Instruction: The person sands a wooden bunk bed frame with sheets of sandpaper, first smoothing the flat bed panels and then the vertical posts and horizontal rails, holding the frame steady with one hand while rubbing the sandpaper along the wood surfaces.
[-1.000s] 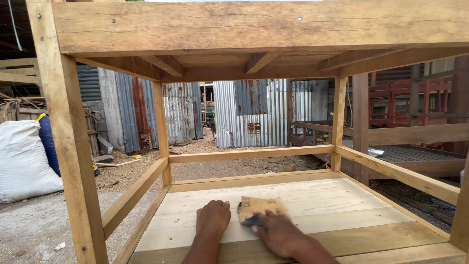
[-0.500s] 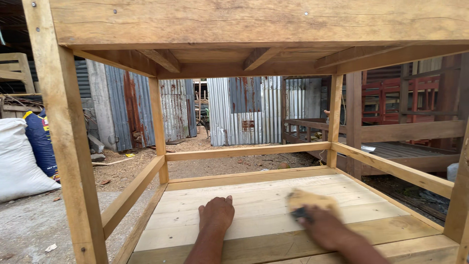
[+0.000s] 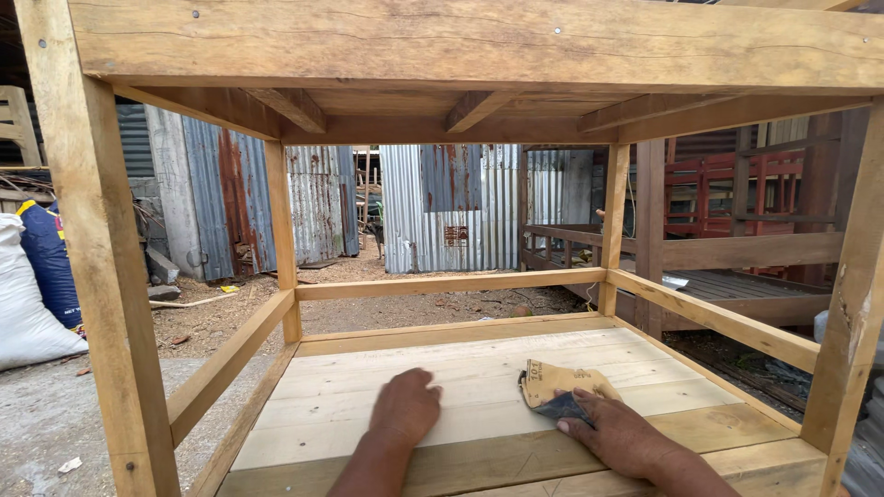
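Note:
My left hand [image 3: 403,406] lies flat, palm down, on the pale plank shelf [image 3: 460,364] inside a wooden frame. My right hand [image 3: 619,435] presses a worn tan sheet of sandpaper [image 3: 557,381] onto the shelf, right of the left hand; the fingers cover the sheet's near corner. Both forearms reach in over the shelf's front rail [image 3: 497,460].
The frame's front left post [image 3: 101,276] and front right post [image 3: 852,304] flank my arms, and a top beam [image 3: 460,41] runs overhead. Side rails [image 3: 709,317] box in the shelf. White and blue sacks [image 3: 28,294] lie at left. Corrugated metal walls [image 3: 460,207] stand behind.
My right hand slid the sandpaper from the shelf's middle to the right, then partway back toward the middle. The left hand stayed flat in place.

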